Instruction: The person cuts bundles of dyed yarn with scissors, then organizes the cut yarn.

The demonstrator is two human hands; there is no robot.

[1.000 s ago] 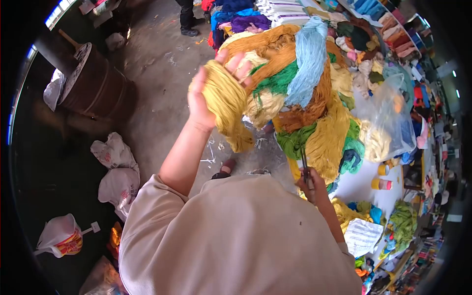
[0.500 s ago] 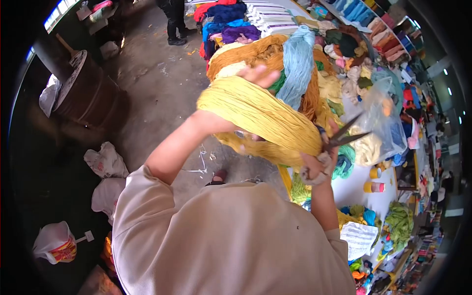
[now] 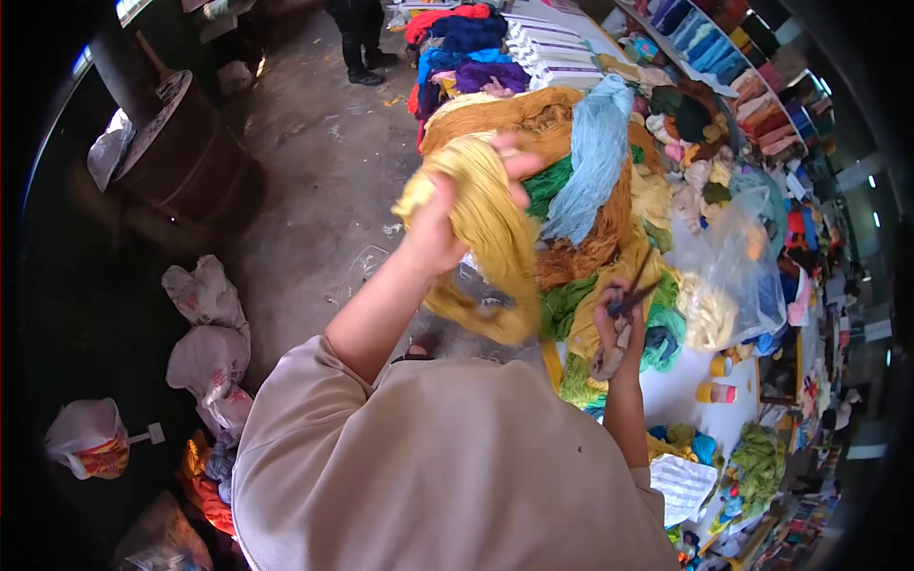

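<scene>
A skein of yellow yarn (image 3: 486, 219) hangs in a loop from my left hand (image 3: 438, 228), its lower end blurred by motion. The thumb lies on the near side of the strands and the fingers show past their far edge. My right hand (image 3: 609, 319) grips dark scissors (image 3: 642, 290) by the handles, blades pointing up and to the right, a little apart. A brownish cloth (image 3: 611, 357) sits around that palm or wrist. Just behind the scissors, mustard-yellow yarn (image 3: 600, 276) lies on the pile.
On the white table (image 3: 666, 404) lie light blue yarn (image 3: 598, 157), brown yarn (image 3: 505, 114), green yarn (image 3: 547, 186) and a clear plastic bag (image 3: 747, 276). To the left are a rusty drum (image 3: 181, 152) and white bags (image 3: 205, 295). A person's legs (image 3: 358, 43) stand at the back.
My right hand, with the scissors, has come away from the yellow skein and dropped slightly. The skein, earlier stretched between both hands, now hangs from my left hand alone.
</scene>
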